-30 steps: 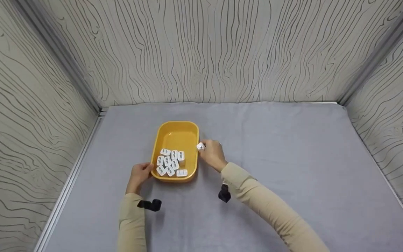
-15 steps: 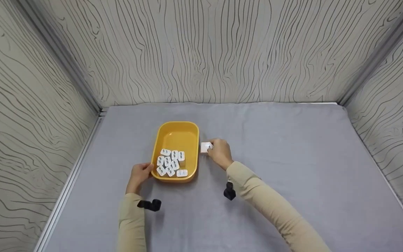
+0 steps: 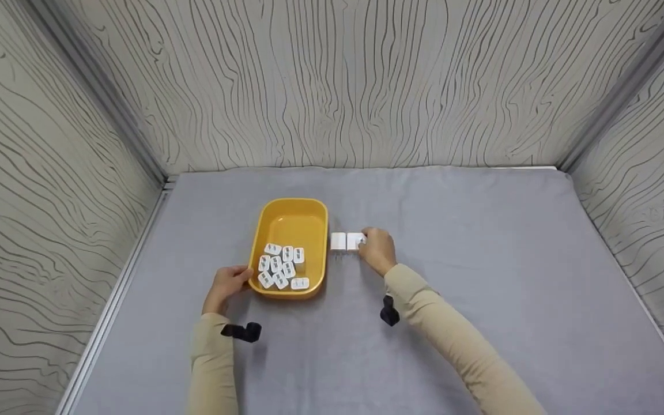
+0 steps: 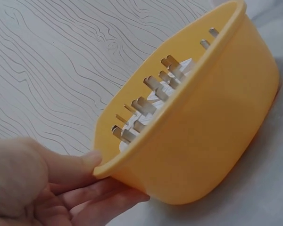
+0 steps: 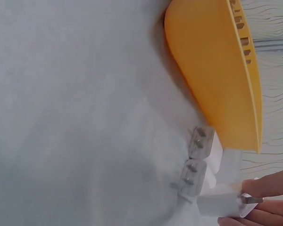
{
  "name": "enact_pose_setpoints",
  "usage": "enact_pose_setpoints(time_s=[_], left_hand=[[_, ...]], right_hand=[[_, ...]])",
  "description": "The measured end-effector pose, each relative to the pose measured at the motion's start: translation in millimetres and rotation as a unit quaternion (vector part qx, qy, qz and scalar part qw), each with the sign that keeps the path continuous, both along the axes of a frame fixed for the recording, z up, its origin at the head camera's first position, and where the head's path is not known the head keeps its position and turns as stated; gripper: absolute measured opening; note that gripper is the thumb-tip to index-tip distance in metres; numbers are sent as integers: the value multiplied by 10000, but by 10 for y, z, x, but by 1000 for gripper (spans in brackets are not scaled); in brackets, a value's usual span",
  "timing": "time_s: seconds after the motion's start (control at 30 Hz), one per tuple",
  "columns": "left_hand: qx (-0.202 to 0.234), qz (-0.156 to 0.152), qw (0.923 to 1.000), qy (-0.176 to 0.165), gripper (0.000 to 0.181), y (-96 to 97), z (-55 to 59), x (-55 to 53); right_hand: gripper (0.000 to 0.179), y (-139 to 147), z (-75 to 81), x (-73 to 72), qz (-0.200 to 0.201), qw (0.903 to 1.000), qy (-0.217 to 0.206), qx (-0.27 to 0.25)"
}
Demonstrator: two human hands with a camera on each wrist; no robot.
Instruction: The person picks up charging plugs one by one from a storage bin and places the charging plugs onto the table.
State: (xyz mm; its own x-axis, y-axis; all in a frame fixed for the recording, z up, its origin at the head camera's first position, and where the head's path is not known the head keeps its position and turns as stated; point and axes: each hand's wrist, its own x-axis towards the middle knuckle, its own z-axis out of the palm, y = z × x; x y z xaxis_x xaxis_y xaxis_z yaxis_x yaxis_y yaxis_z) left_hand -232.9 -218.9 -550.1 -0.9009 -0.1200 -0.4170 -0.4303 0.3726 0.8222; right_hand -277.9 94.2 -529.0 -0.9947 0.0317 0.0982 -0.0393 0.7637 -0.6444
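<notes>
My left hand [image 3: 229, 285] grips the near left rim of a yellow plastic tub [image 3: 294, 227]; in the left wrist view the thumb [image 4: 75, 162] lies on the rim and fingers are under it. Several white plug chargers [image 3: 276, 265] stand in the tub's near half, prongs up. Just right of the tub, two white plug chargers [image 5: 203, 143] lie side by side on the cloth, their prongs toward me. My right hand [image 3: 378, 249] pinches another white charger [image 5: 220, 203] by its prong end, at the right of that pair. Whether it touches the cloth I cannot tell.
A grey cloth [image 3: 482, 276] covers the table. Patterned panels [image 3: 332, 86] enclose the back and both sides. A black wrist camera [image 3: 389, 314] sits below the right hand, another below the left.
My right hand has moved right from the tub's right rim with a charger. Two chargers beside the tub have come into view. My left hand stays on the tub.
</notes>
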Motion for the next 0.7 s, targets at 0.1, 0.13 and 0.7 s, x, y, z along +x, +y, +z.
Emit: enact_pose_setpoints(time_s=[0.1, 0.13, 0.7], left_hand=[[220, -59, 9997, -89, 39, -23, 4, -6], [299, -46, 9995, -104, 38, -30, 7, -6], [374, -18, 9993, -7, 38, -37, -14, -16]], right_hand=[[12, 43, -32, -23, -44, 10000, -31, 16], [12, 57, -42, -30, -54, 10000, -55, 30], [24, 199, -192, -72, 51, 9996, 44, 287]])
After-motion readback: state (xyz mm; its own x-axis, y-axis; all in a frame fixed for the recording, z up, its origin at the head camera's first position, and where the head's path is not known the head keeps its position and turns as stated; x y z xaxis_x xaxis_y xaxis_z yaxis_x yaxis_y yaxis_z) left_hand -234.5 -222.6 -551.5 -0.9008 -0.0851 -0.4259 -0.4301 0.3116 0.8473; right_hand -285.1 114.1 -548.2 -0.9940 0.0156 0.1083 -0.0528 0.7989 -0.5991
